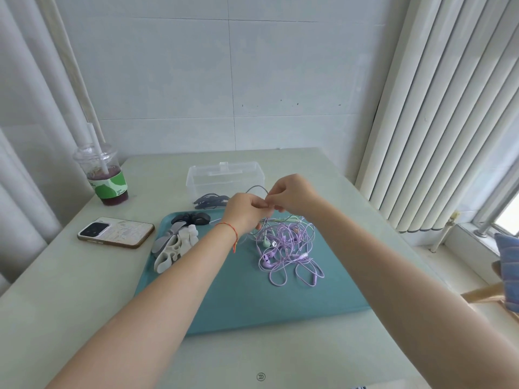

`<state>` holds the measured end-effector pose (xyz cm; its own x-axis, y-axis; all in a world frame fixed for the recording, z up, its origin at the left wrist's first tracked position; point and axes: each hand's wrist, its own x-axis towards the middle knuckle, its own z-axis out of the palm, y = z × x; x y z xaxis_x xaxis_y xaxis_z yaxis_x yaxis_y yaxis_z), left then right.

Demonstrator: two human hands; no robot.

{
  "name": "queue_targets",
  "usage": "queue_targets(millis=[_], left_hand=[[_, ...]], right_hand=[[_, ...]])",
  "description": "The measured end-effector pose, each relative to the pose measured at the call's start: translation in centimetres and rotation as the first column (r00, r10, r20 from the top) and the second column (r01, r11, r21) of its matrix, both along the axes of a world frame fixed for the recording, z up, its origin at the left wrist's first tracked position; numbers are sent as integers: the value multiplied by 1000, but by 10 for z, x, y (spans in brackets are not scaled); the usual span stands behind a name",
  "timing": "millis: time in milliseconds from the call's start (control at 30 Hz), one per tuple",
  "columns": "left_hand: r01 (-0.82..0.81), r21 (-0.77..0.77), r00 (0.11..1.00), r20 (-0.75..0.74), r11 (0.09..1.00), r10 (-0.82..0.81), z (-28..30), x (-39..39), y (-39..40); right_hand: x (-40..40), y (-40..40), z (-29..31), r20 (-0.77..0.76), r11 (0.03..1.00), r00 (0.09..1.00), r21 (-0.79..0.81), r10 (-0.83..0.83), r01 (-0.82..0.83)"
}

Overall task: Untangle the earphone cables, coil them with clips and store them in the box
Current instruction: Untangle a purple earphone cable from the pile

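We hold our two hands close together above the far edge of the flat teal plastic tray. Our left hand and our right hand both pinch a thin strand with curled fingers; it seems a pale green cable, but it is too fine to be sure.

The tangled heap of lilac and mint-green earphone cables lies on the tray directly below and a little toward us from the hands, nearer to the right hand. The heap has no clear long axis; only its loose loops stretch toward us. The pinched strand runs down from the fingers into it.

The clear plastic storage box stands behind the hands, a dark grey coiled cable in front of it. The white and grey rubber clips lie left on the tray.
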<state>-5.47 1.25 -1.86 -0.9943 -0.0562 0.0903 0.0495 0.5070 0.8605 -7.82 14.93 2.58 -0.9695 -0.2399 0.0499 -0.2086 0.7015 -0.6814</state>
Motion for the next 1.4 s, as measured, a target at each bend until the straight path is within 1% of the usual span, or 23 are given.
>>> queue_targets(millis=[33,100,233,300,400,500,600,667,733,833,900,1000,1067,1100,1167,1233,1400], left_hand=[[0,1,1000,1,1000,0,-1,0,-1],[6,-13,1000,-2,1000,-6,-2,-1,-1],[26,-118,999,-45,993,-31,-4,-4,-4],[43,-74,997,-54,996,-47,-6,-4,-5],[48,3,998,-46,999,-48,-6,-4,-9],[48,101,998,34,994,-52,-5,-4,-13],[16,125,995,92,992,-27,-8,-3,-16],[-35,99,995,101,994,25,-11,-2,-16],[-89,55,991,108,994,83,-14,-2,-16],[-98,-36,987,123,995,102,-15,-2,-16],[-96,-72,988,116,993,104,-15,-1,-16],[-90,-41,996,7,995,91,-11,0,-12],[-30,-27,998,-47,999,29,-5,1,-7],[13,-33,998,-54,999,-14,-3,2,-5],[70,-96,995,-59,993,-76,-2,2,-2],[65,-168,994,-73,984,-78,-5,1,-2],[29,-192,994,-100,981,-49,-8,-4,0]], right_hand=[[-1,-1,-1,-19,1000,1000,8,2,-2],[-2,-3,-2,-43,1000,999,-28,4,-5],[-4,-9,3,-73,981,997,-196,-21,6],[-6,-10,7,-90,966,995,-258,-42,17],[-6,-8,11,-111,950,990,-309,-82,43],[-7,-3,11,-70,923,989,-373,-130,95],[-6,1,9,-45,909,988,-398,-149,119],[-5,1,10,-45,898,988,-424,-151,118],[-4,0,14,-83,871,982,-480,-167,107],[-2,-3,25,-184,808,952,-582,-245,95],[-1,-3,30,-205,778,940,-622,-271,89],[-2,-4,29,-177,788,958,-611,-224,72],[-2,-5,26,-149,795,969,-603,-199,71],[-2,-4,25,-141,794,971,-603,-194,72],[-2,-4,25,-128,784,973,-617,-194,75],[-1,-3,26,-107,759,975,-646,-194,79],[-2,5,27,-48,691,983,-717,-179,91]])
